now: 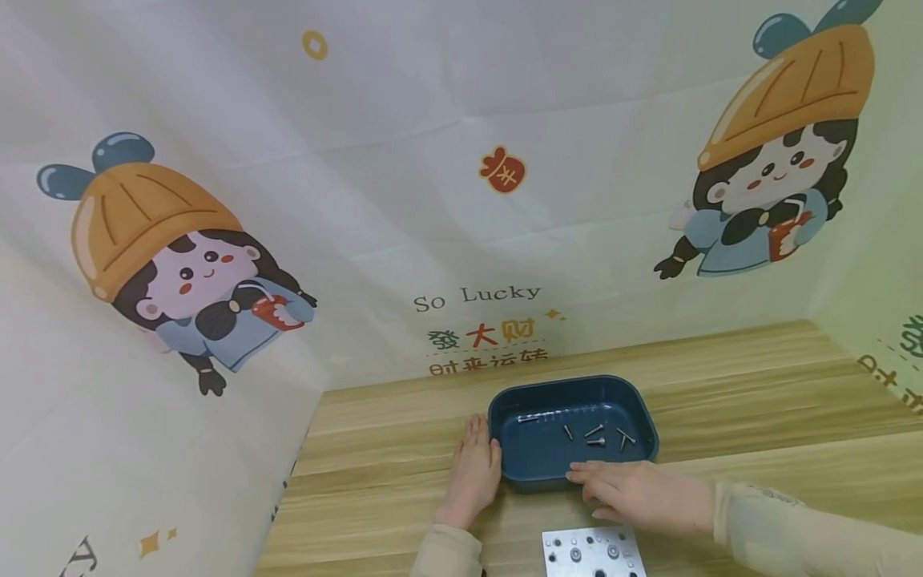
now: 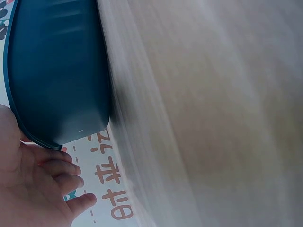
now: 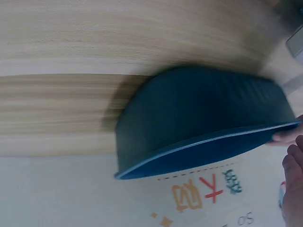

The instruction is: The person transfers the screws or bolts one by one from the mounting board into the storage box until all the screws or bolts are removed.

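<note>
A dark blue tray (image 1: 537, 461) lies on the wooden table, with several small metal screws (image 1: 595, 441) scattered on its bottom. Against its left end rests my left hand (image 1: 474, 469), fingers straight and pointing away from me. The left wrist view shows that hand (image 2: 33, 189) at the tray's rim (image 2: 12, 94). My right hand (image 1: 645, 493) reaches in from the right, its extended fingertips at the front rim and its thumb lower, outside the tray. In the right wrist view, part of the right hand (image 3: 294, 184) appears beside the tray wall (image 3: 203, 101).
A silver metal plate (image 1: 593, 549) with holes and round fittings lies in front of the tray, cut off by the lower edge of the head view. Behind the wooden table (image 1: 389, 417) hangs a pale printed cloth (image 1: 404, 200) with cartoon figures.
</note>
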Tool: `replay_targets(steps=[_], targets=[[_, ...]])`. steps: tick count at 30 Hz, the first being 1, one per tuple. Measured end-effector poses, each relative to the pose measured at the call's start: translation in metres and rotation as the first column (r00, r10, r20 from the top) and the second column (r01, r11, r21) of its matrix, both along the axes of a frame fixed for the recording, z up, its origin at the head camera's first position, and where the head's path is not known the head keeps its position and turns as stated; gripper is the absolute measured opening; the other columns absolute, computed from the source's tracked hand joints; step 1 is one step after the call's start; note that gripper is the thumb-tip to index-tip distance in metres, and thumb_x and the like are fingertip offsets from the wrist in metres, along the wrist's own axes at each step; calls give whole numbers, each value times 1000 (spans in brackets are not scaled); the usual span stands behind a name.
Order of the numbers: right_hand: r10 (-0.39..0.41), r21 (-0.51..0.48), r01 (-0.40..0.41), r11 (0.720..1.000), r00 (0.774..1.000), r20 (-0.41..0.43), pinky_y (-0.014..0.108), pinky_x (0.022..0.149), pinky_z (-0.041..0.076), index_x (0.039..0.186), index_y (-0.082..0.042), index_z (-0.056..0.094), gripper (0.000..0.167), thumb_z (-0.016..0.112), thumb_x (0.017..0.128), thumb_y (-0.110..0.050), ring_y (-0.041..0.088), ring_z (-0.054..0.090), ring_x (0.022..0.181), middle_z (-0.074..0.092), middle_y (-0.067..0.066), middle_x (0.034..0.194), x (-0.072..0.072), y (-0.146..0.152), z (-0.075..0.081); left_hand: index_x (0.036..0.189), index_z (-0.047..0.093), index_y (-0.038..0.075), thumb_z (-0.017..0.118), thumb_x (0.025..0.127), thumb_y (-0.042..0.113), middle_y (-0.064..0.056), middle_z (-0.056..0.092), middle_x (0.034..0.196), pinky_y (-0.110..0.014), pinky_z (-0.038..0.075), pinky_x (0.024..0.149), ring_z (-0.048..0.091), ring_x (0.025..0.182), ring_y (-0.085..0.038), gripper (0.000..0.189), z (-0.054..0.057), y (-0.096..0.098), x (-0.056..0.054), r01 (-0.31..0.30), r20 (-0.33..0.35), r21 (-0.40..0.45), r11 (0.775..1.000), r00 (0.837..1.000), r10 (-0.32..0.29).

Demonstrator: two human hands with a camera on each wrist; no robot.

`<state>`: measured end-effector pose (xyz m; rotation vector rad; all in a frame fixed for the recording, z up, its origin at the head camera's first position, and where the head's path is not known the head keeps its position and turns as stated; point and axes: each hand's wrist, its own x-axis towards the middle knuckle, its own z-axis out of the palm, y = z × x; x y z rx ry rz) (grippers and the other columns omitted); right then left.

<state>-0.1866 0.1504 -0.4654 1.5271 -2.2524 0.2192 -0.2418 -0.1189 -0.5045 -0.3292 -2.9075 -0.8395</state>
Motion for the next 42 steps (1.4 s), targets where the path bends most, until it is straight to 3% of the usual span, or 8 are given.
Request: replay_targets(steps=[5,9,16,22,29,34,36,42], targets=[[33,75,-33,997,999,-3,28,94,54,127,-3,59,37,61,98,-26,19,64,118,66,10,129,15,-1,-2,144,36,-16,37,105,15,-32,33,153,-61,27,115,28,146,-43,50,0,0,0,-1,-6,1,1000,1000,1],[58,110,-62,992,997,40,27,94,54,129,-2,59,37,54,102,-27,18,64,119,65,11,131,26,1,-6,144,35,-16,36,105,15,-32,32,153,-61,27,115,28,146,-44,50,0,0,-1,2,-2,-1,1000,1000,-2],[80,112,-100,989,982,169,29,94,54,135,-6,54,41,47,105,-32,19,60,125,60,11,138,43,3,-13,145,35,-15,36,105,16,-31,32,154,-60,27,116,28,146,-42,51,2,0,-2,-5,-5,-8,1000,1000,5],[89,110,-129,986,947,309,26,90,56,136,-11,54,45,44,104,-41,19,60,125,57,7,142,51,6,-21,144,35,-16,37,104,15,-32,32,153,-61,27,115,28,146,-44,50,2,0,-2,2,-9,-3,1000,1000,-2],[126,89,-147,985,969,211,19,94,52,133,-14,55,41,48,102,-41,18,61,125,57,8,142,54,12,-30,143,37,-17,38,104,14,-33,33,152,-62,27,115,29,145,-44,50,2,0,0,1,-16,7,1000,1000,-1],[125,75,-143,987,972,200,17,95,50,134,-13,56,44,48,102,-41,17,61,124,59,6,141,54,14,-34,143,36,-16,38,104,14,-32,33,153,-62,26,115,28,146,-44,50,0,0,0,0,-12,6,1000,1000,0],[128,67,-148,987,963,238,17,94,51,137,-10,55,46,48,102,-40,18,61,124,59,6,141,54,14,-35,143,36,-17,38,104,14,-33,33,153,-62,27,115,28,146,-44,50,-1,0,0,0,-13,4,1000,1000,0],[123,44,-153,987,908,400,24,90,55,144,-7,49,51,47,103,-38,19,60,126,58,7,142,54,15,-39,143,37,-17,39,104,13,-33,33,152,-63,27,114,29,145,-45,50,-1,0,0,3,-21,1,1000,1000,-3]])
